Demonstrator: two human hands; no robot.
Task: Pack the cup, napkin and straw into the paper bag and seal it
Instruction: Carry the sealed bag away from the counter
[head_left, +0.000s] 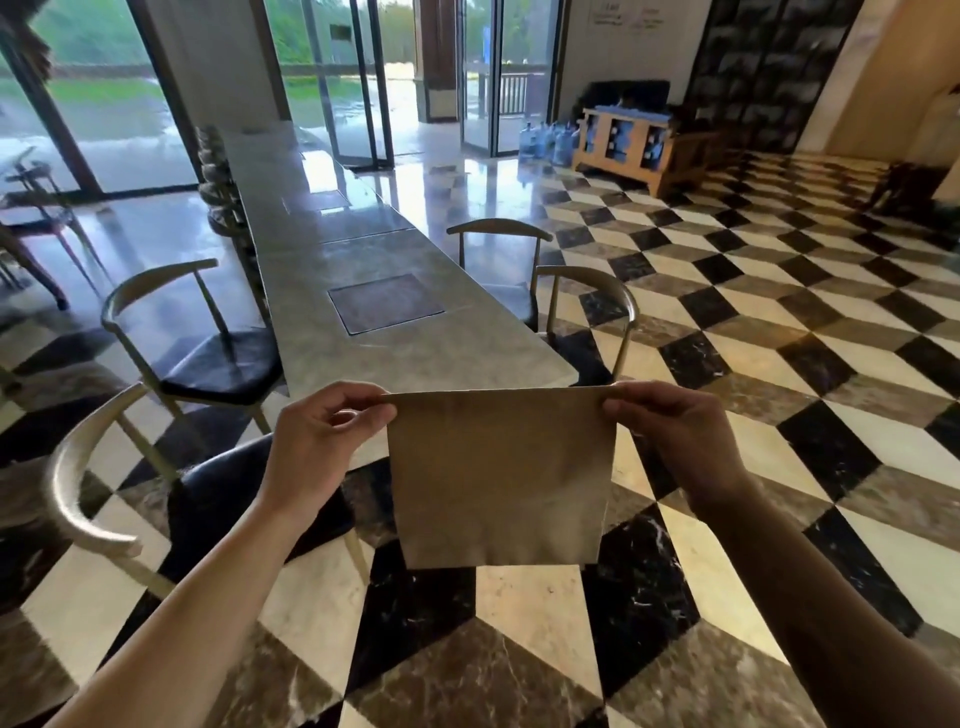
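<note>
A flat brown paper bag (501, 478) hangs in the air in front of me, just past the near end of a long stone table (363, 291). My left hand (324, 441) pinches the bag's top left corner and my right hand (675, 431) pinches its top right corner. The bag's top edge is stretched straight between the two hands. No cup, napkin or straw shows anywhere in view.
Metal chairs with dark seats stand along the table: two on the left (192, 332) (156, 493) and two on the right (582, 301). The floor is checkered marble. Water jugs (550, 140) and a wooden bench (644, 145) stand far right by glass doors.
</note>
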